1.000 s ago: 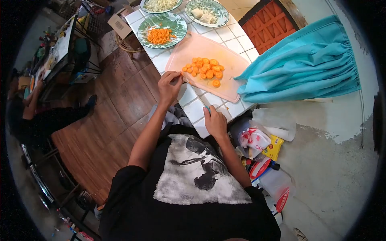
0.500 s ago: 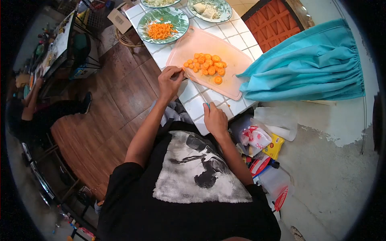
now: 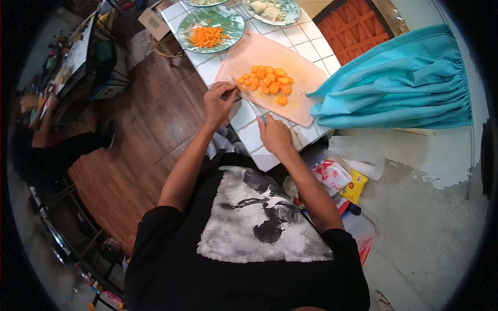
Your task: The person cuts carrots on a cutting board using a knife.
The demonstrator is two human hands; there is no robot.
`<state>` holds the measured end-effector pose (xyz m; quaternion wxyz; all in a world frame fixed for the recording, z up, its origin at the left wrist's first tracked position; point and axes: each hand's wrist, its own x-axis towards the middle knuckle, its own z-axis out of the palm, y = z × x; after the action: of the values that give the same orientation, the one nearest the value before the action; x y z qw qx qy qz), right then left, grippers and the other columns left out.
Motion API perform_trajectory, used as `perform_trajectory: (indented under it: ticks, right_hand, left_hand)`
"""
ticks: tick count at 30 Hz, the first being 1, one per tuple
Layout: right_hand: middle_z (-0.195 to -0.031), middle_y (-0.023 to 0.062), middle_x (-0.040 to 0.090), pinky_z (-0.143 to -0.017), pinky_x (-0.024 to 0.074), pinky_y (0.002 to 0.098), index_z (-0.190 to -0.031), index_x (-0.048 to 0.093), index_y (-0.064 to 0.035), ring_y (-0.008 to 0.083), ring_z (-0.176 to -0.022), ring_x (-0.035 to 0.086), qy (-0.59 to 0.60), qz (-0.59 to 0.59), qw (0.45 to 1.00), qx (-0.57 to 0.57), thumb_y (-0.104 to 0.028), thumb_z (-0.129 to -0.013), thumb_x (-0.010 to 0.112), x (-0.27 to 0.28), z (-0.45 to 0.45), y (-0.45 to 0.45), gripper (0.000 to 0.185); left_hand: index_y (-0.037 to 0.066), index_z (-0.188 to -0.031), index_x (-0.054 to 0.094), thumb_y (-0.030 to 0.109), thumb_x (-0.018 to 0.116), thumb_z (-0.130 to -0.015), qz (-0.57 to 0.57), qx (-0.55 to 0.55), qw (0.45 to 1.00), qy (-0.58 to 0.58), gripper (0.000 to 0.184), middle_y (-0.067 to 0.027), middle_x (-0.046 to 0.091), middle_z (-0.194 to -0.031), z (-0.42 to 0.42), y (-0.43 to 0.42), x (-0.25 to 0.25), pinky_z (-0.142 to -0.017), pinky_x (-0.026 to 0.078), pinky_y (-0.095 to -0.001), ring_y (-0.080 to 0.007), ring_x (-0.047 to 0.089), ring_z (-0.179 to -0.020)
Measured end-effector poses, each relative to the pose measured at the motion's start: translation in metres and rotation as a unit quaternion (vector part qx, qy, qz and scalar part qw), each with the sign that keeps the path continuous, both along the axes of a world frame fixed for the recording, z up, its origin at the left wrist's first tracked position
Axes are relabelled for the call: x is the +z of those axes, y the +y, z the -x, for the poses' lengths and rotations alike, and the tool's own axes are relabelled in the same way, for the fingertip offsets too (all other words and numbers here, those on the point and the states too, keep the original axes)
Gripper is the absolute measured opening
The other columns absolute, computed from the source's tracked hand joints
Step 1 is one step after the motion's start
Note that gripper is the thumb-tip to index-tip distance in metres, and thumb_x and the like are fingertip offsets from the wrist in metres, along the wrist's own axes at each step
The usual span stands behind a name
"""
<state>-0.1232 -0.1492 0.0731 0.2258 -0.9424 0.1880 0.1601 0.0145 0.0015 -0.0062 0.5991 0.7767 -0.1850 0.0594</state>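
Observation:
Several orange carrot slices lie in a loose group on the pink cutting board. My left hand is at the board's left edge, thumb and fingertips pinched on a small orange carrot piece, mostly hidden by the fingers. Near the board's lower edge, my right hand is closed round a turquoise handle; the blade can hardly be made out. Beyond the board, a green patterned plate holds shredded carrot.
Two more plates, one with pale pieces, stand at the white tiled table's far end. A turquoise cloth hangs at the right, above plastic packets. Another person is at a table on the far left.
My right hand, with the turquoise handle, has moved up and slightly left, closer to the board. My left hand has risen slightly in view, its pinch unchanged. The slices keep their grouping.

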Motion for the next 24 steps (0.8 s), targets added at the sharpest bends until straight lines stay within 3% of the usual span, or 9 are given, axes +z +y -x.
perform_trajectory:
  ticks: [5, 10, 17, 24]
  right_hand:
    - [-0.089, 0.0308, 0.07, -0.079, 0.0525, 0.06, -0.099, 0.066, 0.0016, 0.0495, -0.087, 0.069, -0.044, -0.039, 0.998, 0.003, -0.044, -0.106, 0.045, -0.021, -0.012, -0.005, 0.05]
    - [-0.086, 0.0305, 0.069, -0.077, 0.0515, 0.0603, -0.096, 0.064, 0.001, 0.0509, -0.085, 0.068, -0.022, -0.072, 0.996, -0.052, -0.045, -0.106, 0.044, -0.011, 0.021, 0.001, 0.051]
    - [-0.081, 0.0295, 0.068, -0.073, 0.0492, 0.0623, -0.091, 0.061, -0.0003, 0.052, -0.081, 0.066, -0.081, -0.089, 0.991, -0.056, -0.046, -0.106, 0.045, -0.018, 0.043, -0.006, 0.05]
    - [-0.081, 0.0303, 0.068, -0.073, 0.0504, 0.0614, -0.093, 0.062, -0.0005, 0.052, -0.081, 0.066, -0.054, -0.061, 0.995, -0.056, -0.047, -0.106, 0.045, -0.019, 0.034, 0.004, 0.051]
  left_hand:
    - [-0.002, -0.097, 0.073, 0.002, 0.078, -0.083, -0.009, -0.017, 0.999, 0.043, 0.016, -0.0109, 0.072, -0.093, 0.0, 0.005, 0.001, -0.071, 0.055, -0.0275, -0.016, 0.069, -0.076]
    - [-0.002, -0.094, 0.072, 0.002, 0.079, -0.082, -0.004, 0.004, 0.999, 0.042, 0.015, -0.0086, 0.071, -0.085, 0.001, 0.004, 0.0, -0.069, 0.054, -0.0266, -0.0136, 0.067, -0.071]
    - [-0.002, -0.093, 0.071, 0.001, 0.078, -0.083, 0.003, 0.024, 0.999, 0.039, 0.013, -0.0091, 0.071, -0.088, 0.002, 0.001, -0.004, -0.071, 0.054, -0.0268, -0.014, 0.066, -0.073]
    - [-0.004, -0.093, 0.07, 0.0, 0.077, -0.082, 0.0, 0.025, 0.999, 0.032, 0.014, -0.0103, 0.068, -0.087, -0.002, 0.001, -0.011, -0.07, 0.053, -0.0266, -0.0152, 0.066, -0.074]
